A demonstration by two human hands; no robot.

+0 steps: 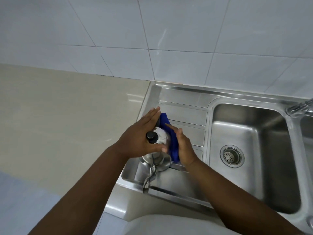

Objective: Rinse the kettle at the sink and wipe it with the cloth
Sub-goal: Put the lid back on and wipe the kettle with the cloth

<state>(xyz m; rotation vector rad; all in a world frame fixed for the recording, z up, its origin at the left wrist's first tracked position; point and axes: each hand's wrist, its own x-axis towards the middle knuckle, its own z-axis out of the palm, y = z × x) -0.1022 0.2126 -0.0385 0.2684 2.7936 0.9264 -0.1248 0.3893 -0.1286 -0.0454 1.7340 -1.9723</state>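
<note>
Steel kettle (pixel 160 138) may skid on the drainboard (pixel 186 114), we judge, as our flat left hand (pixel 140 133) merely rests on it while our straight-fingered right hand (pixel 184 150) pushes the cloth (pixel 171 141).

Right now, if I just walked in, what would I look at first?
The bright blue cloth jumps out first, pressed by the right hand against the shiny kettle on the draining board. The left hand rests on top of the kettle. To the right lies the steel sink with its round drain.

Kettle (pixel 159 158) shiny steel; cloth (pixel 171 141) fuzzy blue fabric; sink (pixel 186 99) brushed steel
</note>
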